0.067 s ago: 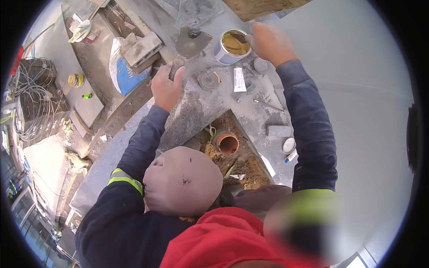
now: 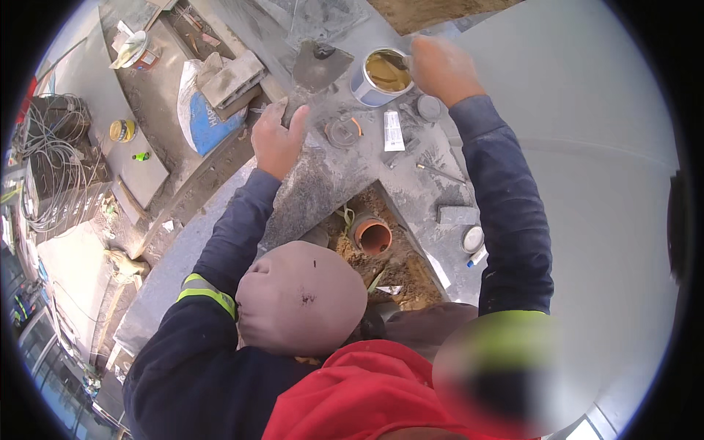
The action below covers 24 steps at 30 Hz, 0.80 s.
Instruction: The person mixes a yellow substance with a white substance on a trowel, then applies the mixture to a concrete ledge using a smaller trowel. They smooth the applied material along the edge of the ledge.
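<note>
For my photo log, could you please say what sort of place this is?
Likely a construction site: a round orange pipe sits in brown soil, and a grey hollow concrete block lies by a blue-and-white sack.

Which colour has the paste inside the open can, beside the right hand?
The paste is mustard brown; it shows best in the head view.
</note>
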### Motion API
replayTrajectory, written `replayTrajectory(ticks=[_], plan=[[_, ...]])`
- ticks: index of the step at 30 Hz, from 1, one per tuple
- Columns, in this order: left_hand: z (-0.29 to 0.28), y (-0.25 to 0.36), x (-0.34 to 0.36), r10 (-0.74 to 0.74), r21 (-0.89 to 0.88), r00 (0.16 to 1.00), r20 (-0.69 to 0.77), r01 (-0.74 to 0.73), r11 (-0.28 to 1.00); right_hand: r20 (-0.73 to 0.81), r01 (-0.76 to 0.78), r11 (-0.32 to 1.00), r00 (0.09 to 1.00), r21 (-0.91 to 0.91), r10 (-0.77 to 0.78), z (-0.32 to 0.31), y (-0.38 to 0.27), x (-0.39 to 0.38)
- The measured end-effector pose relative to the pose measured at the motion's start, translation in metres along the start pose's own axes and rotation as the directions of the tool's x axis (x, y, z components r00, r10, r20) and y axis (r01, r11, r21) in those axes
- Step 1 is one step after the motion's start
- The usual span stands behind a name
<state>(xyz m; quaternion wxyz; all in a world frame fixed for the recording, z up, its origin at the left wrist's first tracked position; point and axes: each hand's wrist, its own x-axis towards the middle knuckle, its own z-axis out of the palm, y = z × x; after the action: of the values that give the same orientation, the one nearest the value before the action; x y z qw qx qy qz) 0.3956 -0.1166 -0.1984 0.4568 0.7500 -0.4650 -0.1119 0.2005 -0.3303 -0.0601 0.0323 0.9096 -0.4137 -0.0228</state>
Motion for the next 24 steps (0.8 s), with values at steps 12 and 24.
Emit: replayTrajectory(ticks=[12,24], plan=[[0.091,0.034,0.062,-0.21,-0.287,0.949,0.235,0.274,0.918,-0.006,0.242,0.97,0.97,-0.021,-0.242,0.007,0.004,0.018],[0.095,0.036,0.061,-0.155,-0.394,0.97,0.186,0.218,0.893,-0.023,0.315,0.949,0.949,-0.016,-0.315,0.003,0.021,0.009]])
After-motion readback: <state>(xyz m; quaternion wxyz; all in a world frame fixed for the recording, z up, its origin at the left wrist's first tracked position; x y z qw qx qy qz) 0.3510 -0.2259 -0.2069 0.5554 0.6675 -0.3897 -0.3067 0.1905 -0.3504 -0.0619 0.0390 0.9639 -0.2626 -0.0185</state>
